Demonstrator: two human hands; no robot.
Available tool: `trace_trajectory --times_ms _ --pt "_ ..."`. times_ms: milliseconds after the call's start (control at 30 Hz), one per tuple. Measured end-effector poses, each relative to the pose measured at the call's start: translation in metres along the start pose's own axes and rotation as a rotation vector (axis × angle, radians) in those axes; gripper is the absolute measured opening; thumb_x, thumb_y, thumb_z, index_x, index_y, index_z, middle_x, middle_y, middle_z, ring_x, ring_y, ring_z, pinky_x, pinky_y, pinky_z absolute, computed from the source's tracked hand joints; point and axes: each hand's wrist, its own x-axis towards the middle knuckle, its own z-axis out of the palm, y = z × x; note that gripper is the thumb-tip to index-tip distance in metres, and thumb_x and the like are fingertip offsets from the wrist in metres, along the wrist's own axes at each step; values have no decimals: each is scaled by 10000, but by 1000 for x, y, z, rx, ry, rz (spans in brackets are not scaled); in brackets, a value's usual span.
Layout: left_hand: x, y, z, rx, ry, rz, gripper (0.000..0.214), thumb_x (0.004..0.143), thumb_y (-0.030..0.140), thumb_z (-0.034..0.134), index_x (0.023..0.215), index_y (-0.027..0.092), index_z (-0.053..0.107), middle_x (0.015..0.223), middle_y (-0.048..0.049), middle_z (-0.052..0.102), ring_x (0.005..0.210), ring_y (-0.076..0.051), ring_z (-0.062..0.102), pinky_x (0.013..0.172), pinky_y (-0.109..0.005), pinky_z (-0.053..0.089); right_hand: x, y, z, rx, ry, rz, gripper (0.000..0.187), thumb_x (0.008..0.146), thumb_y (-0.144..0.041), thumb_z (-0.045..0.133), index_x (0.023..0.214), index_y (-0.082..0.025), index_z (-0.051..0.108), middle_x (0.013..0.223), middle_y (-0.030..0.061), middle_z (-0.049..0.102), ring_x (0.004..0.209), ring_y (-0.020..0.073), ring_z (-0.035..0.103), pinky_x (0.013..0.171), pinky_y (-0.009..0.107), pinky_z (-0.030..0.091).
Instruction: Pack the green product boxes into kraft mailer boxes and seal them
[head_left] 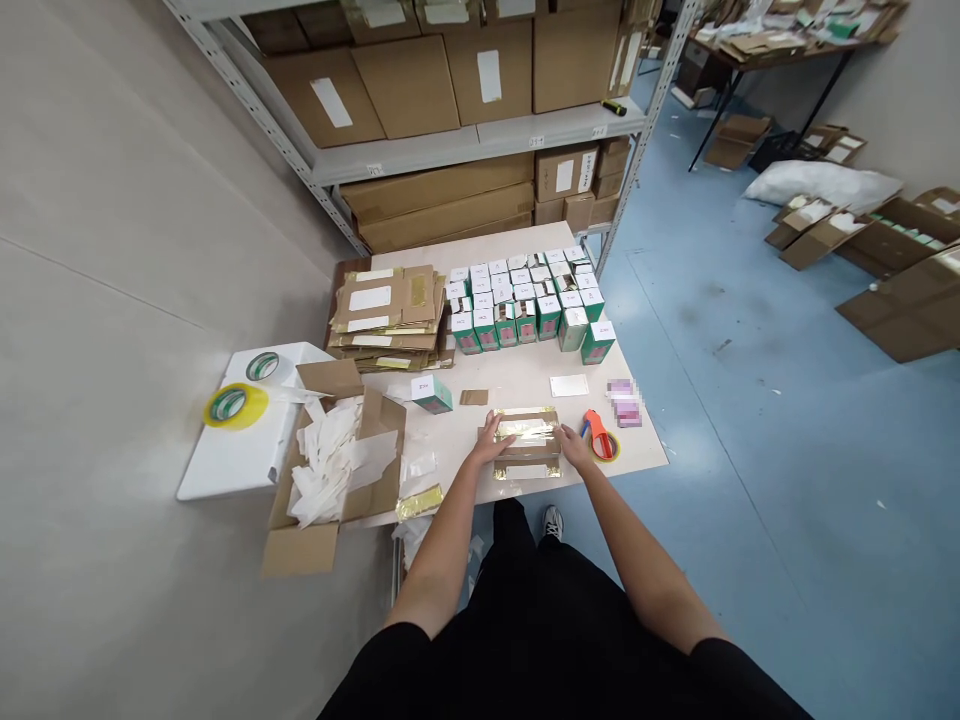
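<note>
A small brown cardboard box (529, 451) lies at the front edge of the table, with shiny packing tape and white labels on it. My left hand (489, 442) grips its left end, fingers reaching over the top. At the opposite end my right hand (572, 445) holds the box's right side. Just right of that hand is an orange tape dispenser (598, 432) with a roll of tape. A white card (569, 386) and a small brown cardboard piece (474, 397) lie behind the box. One green-and-white carton (431, 393) stands alone to the left.
Several green-and-white cartons (525, 322) stand in rows at the back of the table (517, 373). Flattened cardboard (375, 297) is stacked left of them. An open carton (304, 550) of white paper and a yellow tape roll (236, 405) are at the left. Behind stands a metal shelf (420, 150).
</note>
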Motion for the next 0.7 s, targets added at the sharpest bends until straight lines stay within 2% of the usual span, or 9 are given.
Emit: trace_trajectory --times_ms 67,133,300,433,467,533,600,700 --pt "-2 4 11 11 114 -26 711 1015 608 439 1645 314 289 1771 -10 45 1617 -300 116 1277 -425 240 4 -16 5 -44 -5 32 553 1057 -546 339 1388 -161 561 1309 155 702 1224 286 653 954 316 492" --pt "-5 7 24 37 231 -38 593 1064 485 321 1637 331 318 1766 28 92 1603 -284 184 1255 -435 297 8 -24 5 -106 6 62 495 1052 -520 404 1334 -143 556 1287 175 705 1206 296 661 925 315 485" --pt "-6 12 44 106 349 -50 689 1028 386 401 1676 371 166 1760 59 99 1556 -293 303 1203 -458 382 16 -30 -1 -225 -32 57 400 1036 -481 495 1252 -148 543 1247 207 708 1182 318 670 893 334 474" --pt "-1 7 49 87 483 -105 720 1023 408 405 1684 344 126 1762 32 -55 1563 -284 298 1130 -402 448 15 -37 6 -249 13 149 388 1047 -469 462 1281 -163 503 1259 212 702 1171 332 677 885 364 479" --pt "0 5 49 69 502 -122 736 1018 424 418 1685 338 118 1764 17 -44 1568 -281 289 1124 -390 449 14 -38 9 -250 26 160 396 1050 -468 450 1304 -167 491 1268 208 700 1173 333 677 889 370 480" --pt "2 -1 45 19 483 -167 797 1005 459 452 1688 314 68 1763 -29 97 1560 -278 312 1143 -382 427 11 -40 13 -260 40 145 418 1058 -449 427 1369 -171 461 1300 204 689 1188 325 673 910 375 478" --pt "4 -7 38 -42 412 -241 886 982 496 504 1689 264 24 1718 -82 285 1525 -288 383 1167 -391 399 9 -40 14 -268 35 106 440 1066 -412 399 1432 -170 429 1331 198 677 1215 310 664 937 366 472" --pt "5 -13 22 -149 303 -305 936 946 583 561 1682 213 117 1649 -136 416 1461 -304 480 1148 -392 422 5 -43 10 -231 -4 83 487 1073 -444 342 1461 -164 429 1333 186 679 1246 294 653 958 345 472"
